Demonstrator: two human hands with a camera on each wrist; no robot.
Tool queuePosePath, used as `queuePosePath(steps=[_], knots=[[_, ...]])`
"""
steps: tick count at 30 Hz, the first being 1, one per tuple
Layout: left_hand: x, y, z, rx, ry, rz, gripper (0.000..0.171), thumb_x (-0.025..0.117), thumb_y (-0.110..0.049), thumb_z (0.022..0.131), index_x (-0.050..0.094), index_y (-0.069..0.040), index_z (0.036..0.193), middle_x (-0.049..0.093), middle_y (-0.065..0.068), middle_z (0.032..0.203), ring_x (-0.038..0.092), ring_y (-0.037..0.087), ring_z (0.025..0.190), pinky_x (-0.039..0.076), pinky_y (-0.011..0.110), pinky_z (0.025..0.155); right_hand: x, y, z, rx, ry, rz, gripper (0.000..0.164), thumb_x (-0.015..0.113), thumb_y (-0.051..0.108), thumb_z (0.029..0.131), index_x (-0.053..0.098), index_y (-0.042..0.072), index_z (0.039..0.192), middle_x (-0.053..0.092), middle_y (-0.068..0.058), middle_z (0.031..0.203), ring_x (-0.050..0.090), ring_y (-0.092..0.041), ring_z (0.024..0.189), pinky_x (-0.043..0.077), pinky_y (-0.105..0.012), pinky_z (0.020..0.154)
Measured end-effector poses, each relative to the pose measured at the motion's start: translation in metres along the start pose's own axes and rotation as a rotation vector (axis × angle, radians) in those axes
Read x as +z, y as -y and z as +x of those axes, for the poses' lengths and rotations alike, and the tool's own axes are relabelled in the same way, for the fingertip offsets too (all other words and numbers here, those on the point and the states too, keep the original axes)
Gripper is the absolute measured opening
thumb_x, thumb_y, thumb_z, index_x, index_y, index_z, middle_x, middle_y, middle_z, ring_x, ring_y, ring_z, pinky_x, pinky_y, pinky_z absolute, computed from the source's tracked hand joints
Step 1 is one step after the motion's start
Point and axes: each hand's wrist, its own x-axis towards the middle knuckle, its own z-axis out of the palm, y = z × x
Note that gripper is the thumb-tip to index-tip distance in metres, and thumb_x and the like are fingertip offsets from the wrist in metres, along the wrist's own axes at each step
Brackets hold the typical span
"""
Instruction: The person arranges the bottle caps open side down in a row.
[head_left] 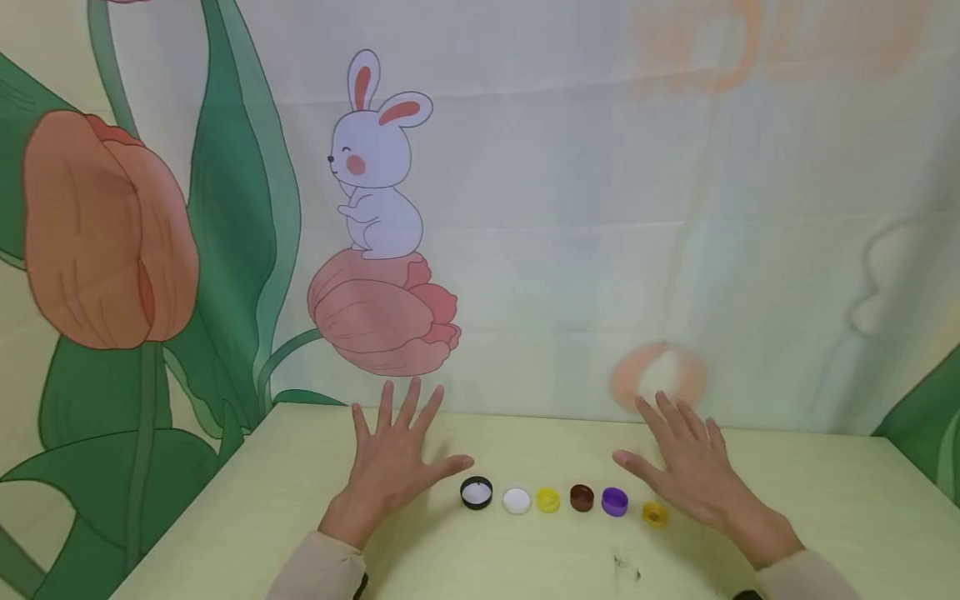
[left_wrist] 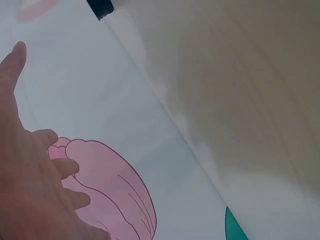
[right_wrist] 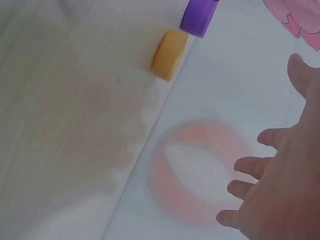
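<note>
Several small bottle caps stand in a row on the pale yellow table (head_left: pixel 420 567). From left to right they are a black cap (head_left: pixel 476 493) with a white inside, a white cap (head_left: pixel 517 501), a yellow cap (head_left: pixel 548 500), a brown cap (head_left: pixel 582 498), a purple cap (head_left: pixel 615 502) and an amber cap (head_left: pixel 655 515). My left hand (head_left: pixel 390 462) is held over the table with fingers spread, its thumb pointing toward the black cap. My right hand (head_left: pixel 693 475) spreads beside the amber cap, its thumb above the purple one. Both hands hold nothing.
Behind the table hangs a cloth backdrop (head_left: pixel 540 208) printed with a rabbit, tulips and leaves. Dark marks (head_left: pixel 626 568) show on the tabletop near its front. The table's back edge runs just beyond the fingertips.
</note>
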Motion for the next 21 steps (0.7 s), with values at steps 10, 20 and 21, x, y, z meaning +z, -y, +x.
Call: queuePosePath(steps=[10,20,21], knots=[[-0.002,0.005,0.001,0.032,-0.035,-0.032,0.108,0.059,-0.086,0.086,0.030,-0.024,0.169,0.019,0.011,0.175,0.010,0.044,0.160,0.004,0.078,0.117,0.006,0.016,0.008,-0.094,-0.043,0.063,0.083,0.063,0.051,0.104,0.033,0.003,0.165,0.029,-0.032,0.166,0.022,-0.059,0.150,0.016,-0.078,0.113],[-0.006,0.009,-0.003,0.047,-0.077,-0.137,0.090,0.062,-0.075,0.093,0.049,-0.016,0.160,0.040,0.012,0.168,0.036,0.040,0.152,0.026,0.067,0.120,0.017,0.033,0.018,-0.153,-0.041,0.182,0.073,0.064,0.047,0.105,0.042,0.006,0.161,0.035,-0.025,0.166,0.028,-0.051,0.151,0.022,-0.076,0.114],[-0.006,0.009,-0.003,0.052,-0.084,-0.145,0.088,0.062,-0.074,0.094,0.051,-0.015,0.159,0.042,0.012,0.166,0.040,0.040,0.150,0.030,0.065,0.118,0.017,0.035,0.019,-0.148,-0.036,0.201,0.073,0.064,0.048,0.105,0.043,0.007,0.161,0.035,-0.023,0.166,0.028,-0.049,0.152,0.024,-0.076,0.114]])
